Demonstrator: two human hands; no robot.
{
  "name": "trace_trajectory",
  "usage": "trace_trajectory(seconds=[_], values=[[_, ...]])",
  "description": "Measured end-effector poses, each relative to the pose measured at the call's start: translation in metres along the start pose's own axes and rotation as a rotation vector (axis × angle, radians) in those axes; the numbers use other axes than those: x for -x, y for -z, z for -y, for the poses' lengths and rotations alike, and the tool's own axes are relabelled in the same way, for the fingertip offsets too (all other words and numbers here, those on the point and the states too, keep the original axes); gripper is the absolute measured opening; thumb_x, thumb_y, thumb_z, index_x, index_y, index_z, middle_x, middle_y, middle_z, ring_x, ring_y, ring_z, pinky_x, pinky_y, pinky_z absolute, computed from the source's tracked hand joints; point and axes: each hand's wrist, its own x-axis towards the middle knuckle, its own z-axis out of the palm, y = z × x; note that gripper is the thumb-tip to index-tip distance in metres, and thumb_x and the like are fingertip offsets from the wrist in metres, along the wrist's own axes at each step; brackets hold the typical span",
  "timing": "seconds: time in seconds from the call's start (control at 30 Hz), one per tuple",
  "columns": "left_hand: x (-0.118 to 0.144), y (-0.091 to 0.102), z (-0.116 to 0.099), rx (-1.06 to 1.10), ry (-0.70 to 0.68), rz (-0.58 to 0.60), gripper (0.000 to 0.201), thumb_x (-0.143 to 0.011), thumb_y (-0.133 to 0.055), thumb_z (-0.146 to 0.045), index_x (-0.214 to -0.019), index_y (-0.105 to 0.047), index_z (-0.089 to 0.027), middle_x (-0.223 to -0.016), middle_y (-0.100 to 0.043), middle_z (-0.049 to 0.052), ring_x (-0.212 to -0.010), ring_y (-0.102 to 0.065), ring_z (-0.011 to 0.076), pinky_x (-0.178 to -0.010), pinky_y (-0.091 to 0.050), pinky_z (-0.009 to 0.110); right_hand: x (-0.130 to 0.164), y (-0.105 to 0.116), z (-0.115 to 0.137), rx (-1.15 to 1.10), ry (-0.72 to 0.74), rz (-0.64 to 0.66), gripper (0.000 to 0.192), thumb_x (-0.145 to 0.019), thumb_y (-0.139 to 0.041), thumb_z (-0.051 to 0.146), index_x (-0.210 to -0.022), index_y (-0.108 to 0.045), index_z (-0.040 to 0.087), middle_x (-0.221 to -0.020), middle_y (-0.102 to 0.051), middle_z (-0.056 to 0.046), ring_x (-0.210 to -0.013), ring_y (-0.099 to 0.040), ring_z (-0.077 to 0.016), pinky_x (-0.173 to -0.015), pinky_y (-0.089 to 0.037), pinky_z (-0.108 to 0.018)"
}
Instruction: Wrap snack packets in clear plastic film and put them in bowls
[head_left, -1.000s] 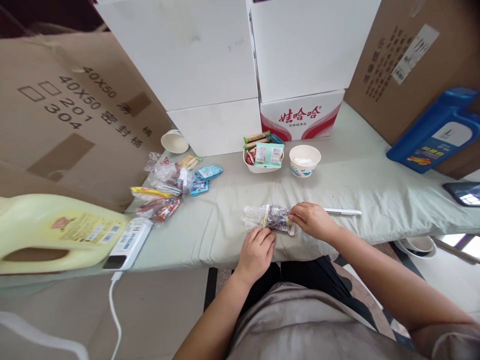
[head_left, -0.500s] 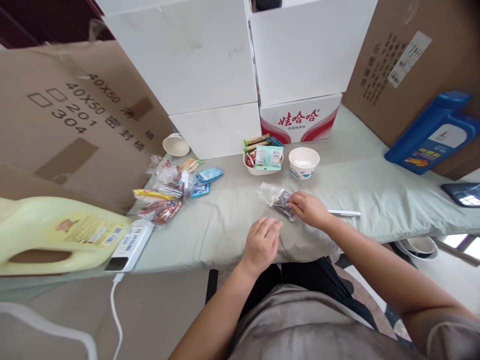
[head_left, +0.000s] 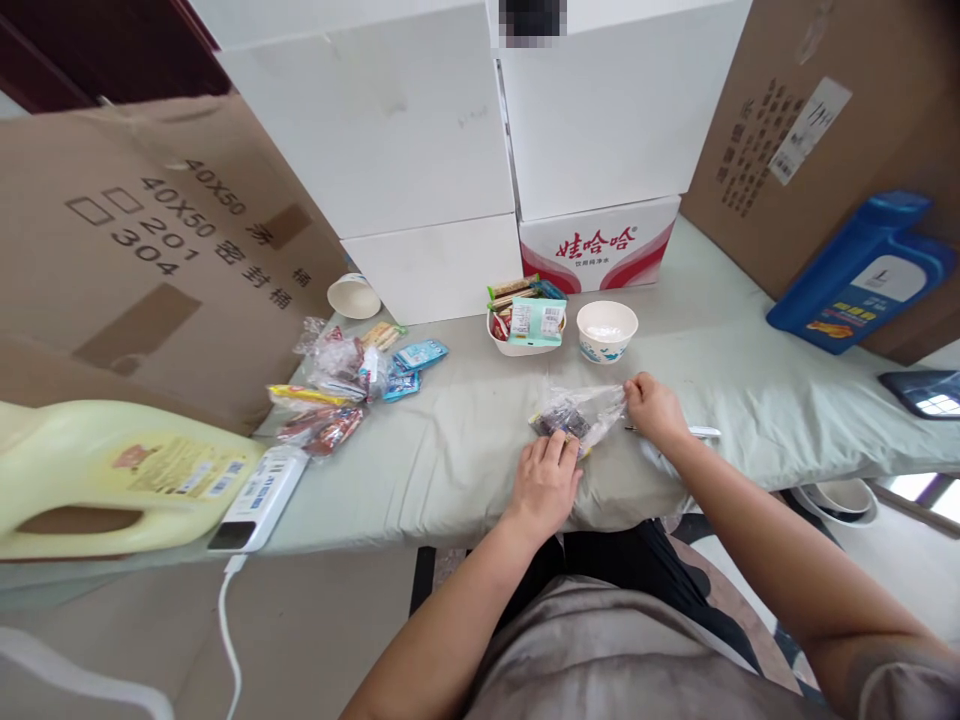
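**Both hands on a clear snack bag at the near table edge**

The left hand [head_left: 547, 480] lies palm down at the near edge of the cloth-covered table [head_left: 735, 370]. Its fingers are extended and press on the near end of a clear plastic bag [head_left: 581, 415] that holds dark wrapped snacks. The right hand [head_left: 654, 408] is closed in a pinch on the bag's far right corner. The bag lies on the cloth between the two hands, directly in front of the person's body. A white pen [head_left: 701, 432] lies on the cloth just right of the right hand, partly hidden by the wrist.

Farther back, a white tray [head_left: 525, 340] filled with small packets stands beside a white paper bowl [head_left: 607, 331] with blue print. To the left, a loose pile of wrapped snacks [head_left: 352, 380] rests on the cloth. A paper cup [head_left: 352, 296] lies on its side behind that pile.

At the near left, a yellow jug [head_left: 112, 480] lies on its side next to a white power bank [head_left: 259, 497] with a cable. At the far right, a blue jug [head_left: 855, 275] leans against a brown carton. White boxes [head_left: 420, 130] are stacked along the rear.
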Motion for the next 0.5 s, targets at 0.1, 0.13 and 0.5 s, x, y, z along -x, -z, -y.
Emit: trace_trajectory(seconds=[0.1,0.13,0.5], values=[[-0.014,0.009,0.009,0.056,-0.039,-0.021,0.027,-0.091,-0.053,-0.026,-0.115,-0.061,-0.017,-0.112,-0.063,0.012,-0.103,-0.057,0.0276,-0.087,-0.049,0.045,0.010,0.012,0.000,0.031,0.086,-0.088,0.009,-0.086,-0.050,0.026,-0.088,-0.057,0.020,-0.088,-0.067,-0.011,-0.088,-0.061,-0.0263,-0.077,-0.044,-0.035],[-0.021,0.012,0.014,0.083,-0.052,-0.028,0.024,-0.092,-0.050,-0.024,-0.112,-0.063,-0.018,-0.110,-0.064,0.011,-0.106,-0.056,0.0270,-0.091,-0.048,0.044,0.015,0.016,0.005,0.026,0.170,-0.130,0.011,-0.086,-0.051,0.026,-0.092,-0.057,0.019,-0.094,-0.067,-0.011,-0.093,-0.060,-0.0262,-0.080,-0.044,-0.035],[-0.054,0.034,0.044,-0.020,0.296,0.371,0.064,-0.088,-0.050,-0.058,-0.139,-0.046,-0.019,-0.145,-0.046,0.015,-0.124,-0.051,0.0345,-0.098,-0.045,0.045,0.022,-0.006,0.034,0.375,0.372,0.354,0.067,-0.082,-0.068,0.043,-0.138,-0.046,0.013,-0.144,-0.043,-0.020,-0.109,-0.061,-0.0302,-0.088,-0.047,-0.036]])
